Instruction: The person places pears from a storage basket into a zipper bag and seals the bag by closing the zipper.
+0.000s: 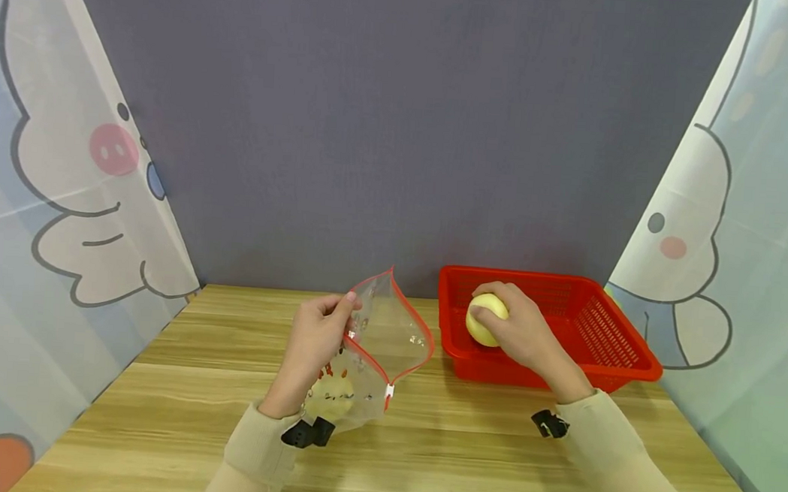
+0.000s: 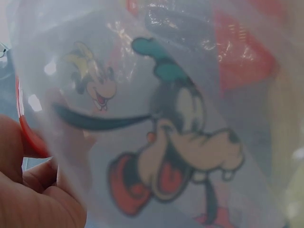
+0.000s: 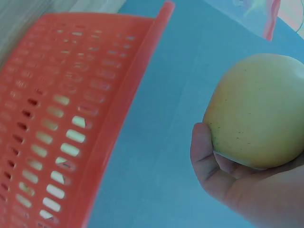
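Right grip (image 1: 520, 330): holding a fruit (image 1: 486, 321), seen against the basket (image 1: 560, 292) at its left end
Left grip (image 1: 319, 333): pinching the gaping bag (image 1: 389, 325), left of the basket
Left wrist only: large dog print (image 2: 178, 152)
Right wrist only: fruit's specks (image 3: 242, 138)
Count: one basket, one bag, one held fruit

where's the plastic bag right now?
Head view: the plastic bag is just left of center over the table, its rim held by the left hand, with the red basket to its right.

Right wrist view crops the yellow fruit (image 3: 259, 111) (right edge); left wrist view, the bag (image 2: 161, 126).
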A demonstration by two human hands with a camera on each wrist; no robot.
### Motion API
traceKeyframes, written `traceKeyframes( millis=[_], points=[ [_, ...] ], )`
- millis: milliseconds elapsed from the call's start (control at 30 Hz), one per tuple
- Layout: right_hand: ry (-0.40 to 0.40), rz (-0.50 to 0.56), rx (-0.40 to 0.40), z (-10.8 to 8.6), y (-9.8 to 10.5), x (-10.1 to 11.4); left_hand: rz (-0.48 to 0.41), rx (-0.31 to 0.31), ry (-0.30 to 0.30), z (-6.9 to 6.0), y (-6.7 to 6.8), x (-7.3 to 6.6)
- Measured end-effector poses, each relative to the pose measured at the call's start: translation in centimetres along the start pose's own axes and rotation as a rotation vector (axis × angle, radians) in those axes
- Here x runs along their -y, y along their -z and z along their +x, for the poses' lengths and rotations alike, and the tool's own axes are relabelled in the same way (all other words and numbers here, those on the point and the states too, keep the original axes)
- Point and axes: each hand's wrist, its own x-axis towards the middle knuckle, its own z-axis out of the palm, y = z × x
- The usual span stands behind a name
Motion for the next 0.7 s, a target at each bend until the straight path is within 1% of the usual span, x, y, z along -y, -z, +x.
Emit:
traceKeyframes(
  millis=[100, 233, 300, 500, 700],
  points=[
    [0.004, 0.021, -0.008, -0.1, -0.2, 0.5, -0.002, 0.002, -0.002, 0.0, 0.0, -0.1],
    [0.005, 0.079, -0.014, -0.3, -0.3, 1.3, 0.003, -0.001, 0.003, 0.0, 0.0, -0.2],
    [0.015, 0.113, -0.014, -0.5, -0.4, 1.7, 0.006, -0.003, 0.006, 0.0, 0.0, -0.2],
    [0.044, 0.151, -0.015, -0.6, -0.8, 2.7, 0.005, -0.001, 0.004, 0.0, 0.0, -0.1],
    [0.081, 0.203, -0.044, -0.6, -1.4, 3.2, 0.008, 0.000, 0.001, 0.0, 0.0, -0.1]
  ],
)
